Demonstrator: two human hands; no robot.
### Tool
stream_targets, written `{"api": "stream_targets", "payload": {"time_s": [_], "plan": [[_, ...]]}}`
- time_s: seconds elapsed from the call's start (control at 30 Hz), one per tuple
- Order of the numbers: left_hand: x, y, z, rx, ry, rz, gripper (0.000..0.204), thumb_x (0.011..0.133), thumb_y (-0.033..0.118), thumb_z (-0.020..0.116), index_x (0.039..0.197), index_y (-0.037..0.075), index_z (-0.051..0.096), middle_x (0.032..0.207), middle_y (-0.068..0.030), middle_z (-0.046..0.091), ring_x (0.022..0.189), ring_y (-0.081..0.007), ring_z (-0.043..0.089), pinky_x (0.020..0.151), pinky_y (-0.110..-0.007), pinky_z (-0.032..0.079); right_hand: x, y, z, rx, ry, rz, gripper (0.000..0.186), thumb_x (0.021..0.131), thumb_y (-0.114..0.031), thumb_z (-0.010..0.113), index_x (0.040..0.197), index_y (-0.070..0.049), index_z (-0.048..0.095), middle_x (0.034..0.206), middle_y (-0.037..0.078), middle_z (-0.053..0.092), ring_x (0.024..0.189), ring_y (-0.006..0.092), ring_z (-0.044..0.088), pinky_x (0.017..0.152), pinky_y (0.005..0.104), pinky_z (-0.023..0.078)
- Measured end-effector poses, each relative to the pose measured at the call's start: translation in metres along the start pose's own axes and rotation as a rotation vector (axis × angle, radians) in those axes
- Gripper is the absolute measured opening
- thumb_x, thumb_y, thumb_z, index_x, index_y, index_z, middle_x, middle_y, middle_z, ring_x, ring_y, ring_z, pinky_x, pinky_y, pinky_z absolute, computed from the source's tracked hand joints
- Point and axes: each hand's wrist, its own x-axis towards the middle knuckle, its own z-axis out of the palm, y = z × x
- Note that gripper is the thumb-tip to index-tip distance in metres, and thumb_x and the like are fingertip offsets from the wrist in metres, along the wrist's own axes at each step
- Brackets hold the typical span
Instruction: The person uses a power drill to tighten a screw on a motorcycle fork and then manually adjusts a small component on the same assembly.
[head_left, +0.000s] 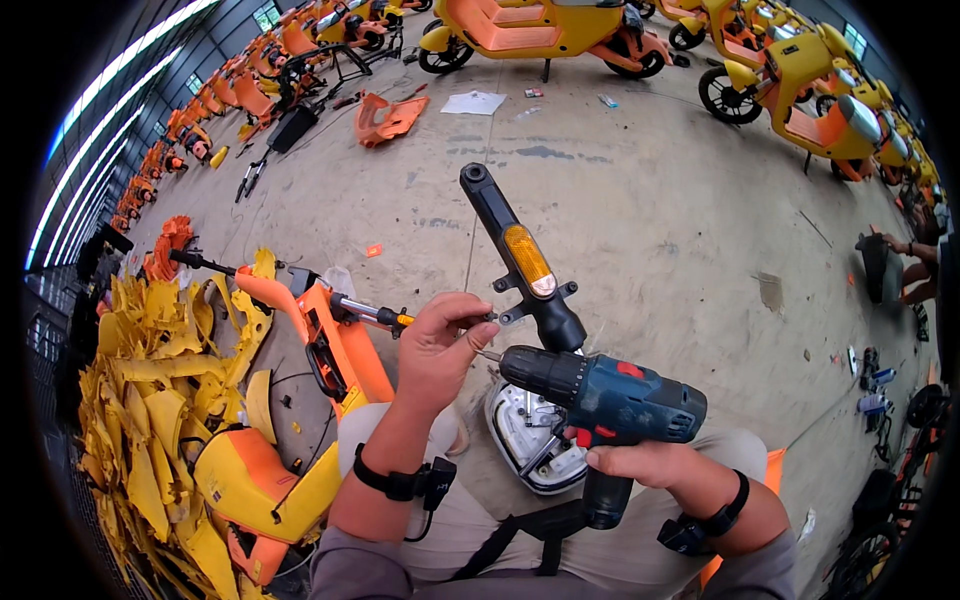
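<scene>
In the head view, any lettering on the blue drill (625, 395) is too small to read. The right hand (642, 463) wraps its handle, fingers mostly hidden. The left hand (438, 350) pinches a small dark piece (491, 317), its shape unclear, beside the black stalk (492, 210). The rim cuts off the yellow panels (150, 400).

Piece (491, 317) in left grip (438, 350) too small to tell. Yellow scooter (530, 28) cut off by upper edge.

Head-worn fisheye view, facing down and forward, lap (640, 540) close below, floor (650, 230) beyond, rim details hard to tell
</scene>
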Motion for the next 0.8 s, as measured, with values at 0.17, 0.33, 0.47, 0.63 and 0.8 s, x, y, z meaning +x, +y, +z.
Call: {"api": "stream_targets", "payload": {"time_s": [0.17, 0.33, 0.47, 0.63, 0.8], "plan": [[-0.001, -0.001, 0.002, 0.083, -0.044, 0.009, 0.026, 0.081, -0.007, 0.075, 0.105, 0.000, 0.070, 0.106, -0.0075, 0.062, 0.093, -0.0130, 0.060, 0.083, -0.025, 0.049, 0.002, 0.004, 0.001, -0.052, -0.037, 0.011, 0.042, 0.082, -0.012, 0.069, 0.122, -0.004, 0.058, 0.107, 0.003, 0.062, 0.095, 0.0126, 0.058, 0.083, 0.0326, 0.052], [0.002, 0.006, 0.006, 0.158, -0.071, 0.006, 0.025, 0.081, -0.006, 0.075, 0.104, 0.001, 0.072, 0.104, -0.0075, 0.064, 0.092, -0.0149, 0.061, 0.080, -0.026, 0.050, 0.002, 0.007, 0.002, -0.149, -0.039, -0.062, 0.033, 0.080, -0.013, 0.068, 0.111, -0.006, 0.060, 0.093, 0.001, 0.059, 0.081, 0.0114, 0.054, 0.072, 0.0312, 0.050], [0.004, 0.009, 0.006, 0.436, -0.144, 0.175, 0.025, 0.081, -0.005, 0.074, 0.105, 0.003, 0.073, 0.098, -0.0078, 0.065, 0.090, -0.0187, 0.063, 0.077, -0.028, 0.050, 0.002, 0.008, 0.003, -0.234, -0.005, -0.141, 0.027, 0.078, -0.013, 0.067, 0.103, -0.006, 0.060, 0.086, 0.001, 0.058, 0.075, 0.0115, 0.052, 0.067, 0.0309, 0.048], [0.003, 0.011, 0.005, 0.519, -0.202, 0.204, 0.023, 0.085, -0.004, 0.072, 0.108, 0.001, 0.070, 0.104, -0.0091, 0.062, 0.096, -0.0187, 0.061, 0.081, -0.028, 0.049, 0.001, 0.009, 0.003, -0.216, 0.012, -0.164, 0.026, 0.077, -0.014, 0.067, 0.101, -0.006, 0.060, 0.084, 0.002, 0.058, 0.074, 0.0123, 0.052, 0.066, 0.0313, 0.048], [0.003, 0.010, 0.009, 0.546, -0.162, 0.242, 0.024, 0.081, -0.003, 0.075, 0.104, 0.004, 0.073, 0.097, -0.0087, 0.065, 0.090, -0.0207, 0.064, 0.077, -0.029, 0.052, 0.001, 0.014, 0.002, -0.225, 0.000, -0.171, 0.026, 0.078, -0.014, 0.068, 0.102, -0.005, 0.061, 0.085, 0.002, 0.059, 0.075, 0.0130, 0.053, 0.067, 0.0318, 0.049]]}}
